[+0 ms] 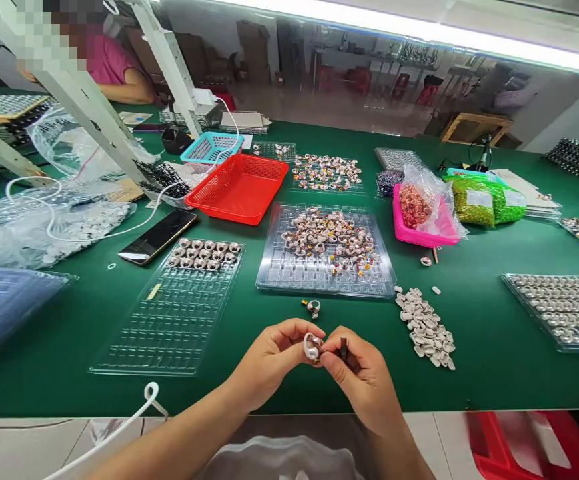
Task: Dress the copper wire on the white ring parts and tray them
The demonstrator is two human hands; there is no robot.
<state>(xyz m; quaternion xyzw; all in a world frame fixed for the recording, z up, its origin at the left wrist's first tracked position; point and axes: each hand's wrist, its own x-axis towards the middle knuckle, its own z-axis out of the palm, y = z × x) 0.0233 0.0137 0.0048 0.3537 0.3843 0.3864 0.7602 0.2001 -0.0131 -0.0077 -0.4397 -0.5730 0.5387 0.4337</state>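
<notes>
Near the table's front edge, my left hand pinches a small white ring-shaped part with a shiny rounded face. Close against it, my right hand is closed, fingertips at the part's right side. A dark slim tool sticks up between its fingers; its lower end is hidden. Just beyond the hands lies a similar silver ring-shaped part with a yellow tab. A clear tray behind it bears a heap of such parts. To the right is a pile of small beige pads.
Left are a clear tray with rows of finished-looking parts, a phone and a red basket. A pink basket, green bags and a filled tray stand right. Another person sits at the far left.
</notes>
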